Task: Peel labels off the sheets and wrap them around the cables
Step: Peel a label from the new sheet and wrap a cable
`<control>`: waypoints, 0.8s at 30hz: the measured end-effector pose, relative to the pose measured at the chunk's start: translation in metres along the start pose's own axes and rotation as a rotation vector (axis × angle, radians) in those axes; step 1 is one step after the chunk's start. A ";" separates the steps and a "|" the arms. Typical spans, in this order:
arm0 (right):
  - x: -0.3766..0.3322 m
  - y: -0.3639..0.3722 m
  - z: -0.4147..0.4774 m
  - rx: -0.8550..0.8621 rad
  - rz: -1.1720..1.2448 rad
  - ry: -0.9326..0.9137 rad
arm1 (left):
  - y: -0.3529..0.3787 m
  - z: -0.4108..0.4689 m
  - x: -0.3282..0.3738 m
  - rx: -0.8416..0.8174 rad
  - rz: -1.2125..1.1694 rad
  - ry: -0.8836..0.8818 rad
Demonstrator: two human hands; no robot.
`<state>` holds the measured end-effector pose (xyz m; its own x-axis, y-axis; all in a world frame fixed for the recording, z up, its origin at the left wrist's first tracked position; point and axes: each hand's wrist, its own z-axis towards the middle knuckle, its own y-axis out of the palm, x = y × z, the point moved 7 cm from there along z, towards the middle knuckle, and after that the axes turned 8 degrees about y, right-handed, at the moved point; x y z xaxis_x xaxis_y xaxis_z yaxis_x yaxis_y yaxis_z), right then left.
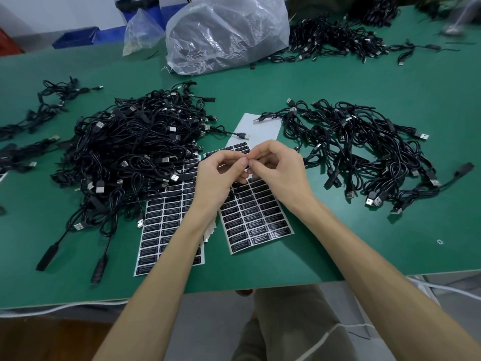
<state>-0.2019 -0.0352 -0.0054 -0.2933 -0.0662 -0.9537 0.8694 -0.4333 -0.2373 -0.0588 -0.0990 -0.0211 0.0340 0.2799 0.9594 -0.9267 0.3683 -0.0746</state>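
Pinching one thin black cable (253, 160) between curled fingertips, I am holding my left hand (218, 173) and right hand (278, 165) together just above the right label sheet (257, 214). Whether a label is under my fingers I cannot tell. A second label sheet (166, 230) is lying beside it, partly under the big cable heap (130, 147). Another heap (359, 149) is sprawling to the right, and a third heap (335, 40) far back. Two plastic bags, large (226, 32) and small (141, 29), are sitting behind on the green table (364, 243).
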 end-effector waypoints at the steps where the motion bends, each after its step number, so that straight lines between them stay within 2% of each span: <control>1: 0.000 0.000 0.000 -0.002 0.000 0.002 | 0.000 0.000 0.000 -0.005 -0.001 -0.001; 7: -0.001 0.002 0.000 0.012 -0.033 0.008 | -0.001 0.000 -0.002 0.003 0.014 0.000; 11: 0.009 -0.006 0.006 0.081 -0.070 0.106 | 0.001 0.003 -0.003 0.010 0.074 0.013; 17: 0.030 -0.022 0.015 0.168 -0.148 0.288 | 0.011 0.001 -0.006 -0.076 0.299 0.021; 24: 0.032 -0.039 0.021 0.214 -0.315 0.262 | 0.031 -0.009 0.007 -0.268 0.757 0.231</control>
<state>-0.2537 -0.0396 -0.0227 -0.3957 0.3158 -0.8624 0.6444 -0.5736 -0.5057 -0.0843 -0.0773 -0.0198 -0.4593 0.7007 0.5459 -0.6105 0.1974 -0.7670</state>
